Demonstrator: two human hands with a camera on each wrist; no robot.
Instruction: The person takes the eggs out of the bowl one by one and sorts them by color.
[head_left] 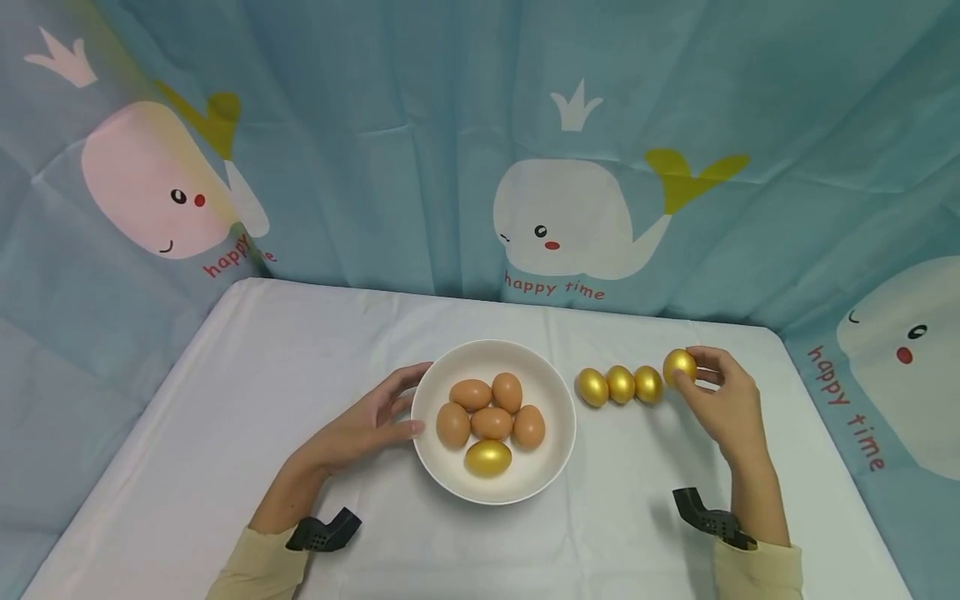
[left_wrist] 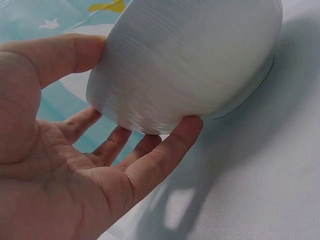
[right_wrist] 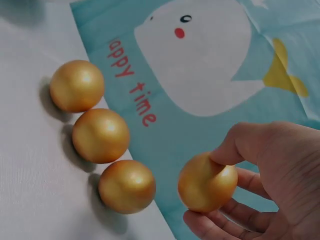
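Observation:
A white bowl stands in the middle of the table with several brown eggs and one golden egg inside. My left hand holds the bowl's left side, thumb and fingers spread against its outer wall in the left wrist view. On the right, my right hand pinches a golden egg between thumb and fingers, just off the end of a row. That row is three golden eggs side by side on the table, right of the bowl.
White cloth covers the table. Behind it hangs a blue curtain printed with whales, which also runs down both sides. A black band sits at the left wrist and another black band at the right.

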